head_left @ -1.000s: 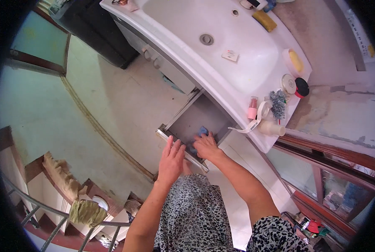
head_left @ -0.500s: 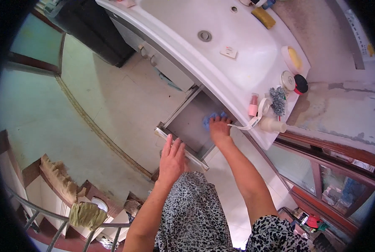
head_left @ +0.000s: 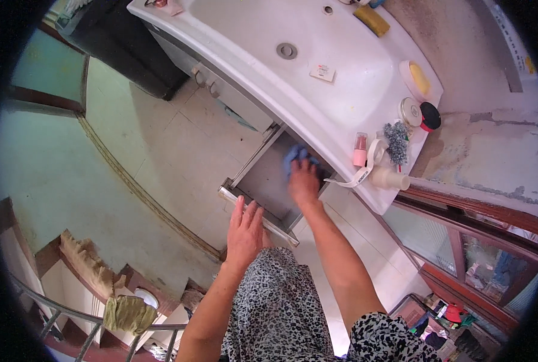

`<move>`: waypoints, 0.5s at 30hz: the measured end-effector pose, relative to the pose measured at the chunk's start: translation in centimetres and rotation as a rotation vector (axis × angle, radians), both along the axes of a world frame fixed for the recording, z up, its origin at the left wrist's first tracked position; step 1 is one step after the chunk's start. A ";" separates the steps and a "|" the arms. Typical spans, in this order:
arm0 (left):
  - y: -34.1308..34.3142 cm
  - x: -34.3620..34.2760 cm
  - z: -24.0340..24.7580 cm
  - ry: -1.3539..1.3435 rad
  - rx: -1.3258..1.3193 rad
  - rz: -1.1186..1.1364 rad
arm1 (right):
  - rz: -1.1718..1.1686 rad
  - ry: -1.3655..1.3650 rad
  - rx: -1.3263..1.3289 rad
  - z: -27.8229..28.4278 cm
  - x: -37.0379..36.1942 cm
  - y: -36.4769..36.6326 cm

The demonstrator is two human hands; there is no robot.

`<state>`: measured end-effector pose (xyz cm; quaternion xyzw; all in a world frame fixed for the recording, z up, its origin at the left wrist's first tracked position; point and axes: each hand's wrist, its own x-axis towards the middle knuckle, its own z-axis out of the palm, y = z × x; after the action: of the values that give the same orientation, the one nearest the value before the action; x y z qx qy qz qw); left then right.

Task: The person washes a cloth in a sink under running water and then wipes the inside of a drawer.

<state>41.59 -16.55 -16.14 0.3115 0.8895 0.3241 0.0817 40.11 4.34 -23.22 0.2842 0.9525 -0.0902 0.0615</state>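
Observation:
A drawer with a grey inside is pulled out from under the white washbasin. Inside it, toward the basin side, my right hand presses a crumpled blue cloth against the drawer's surface, its fingers slightly blurred. My left hand lies at the drawer's pale front panel, fingers stretched out and holding nothing. The contact under its palm is hidden.
On the basin's right rim stand a pink bottle, a grey scrubber, a round tin and a soap dish. A black bin is at the upper left. A railing with a cloth runs lower left.
My right hand has slid the blue cloth a little to the left and farther from me inside the drawer. My left hand has stayed at the drawer front.

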 end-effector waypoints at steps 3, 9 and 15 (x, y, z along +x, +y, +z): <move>-0.3 0.0 -0.1 0.007 0.004 0.016 | 0.541 -0.221 -0.200 1.3 1.6 -3.0; -0.6 -0.2 -0.2 -0.003 -0.039 -0.020 | 0.231 -0.347 -0.210 1.9 -2.7 1.1; -0.6 0.0 -0.5 0.007 -0.047 -0.009 | 0.272 -0.054 -0.139 0.1 -3.5 -4.1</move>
<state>41.58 -17.17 -16.65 0.3148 0.8957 0.3017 0.0872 36.56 0.21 -23.11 0.1498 0.9717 -0.1392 0.1183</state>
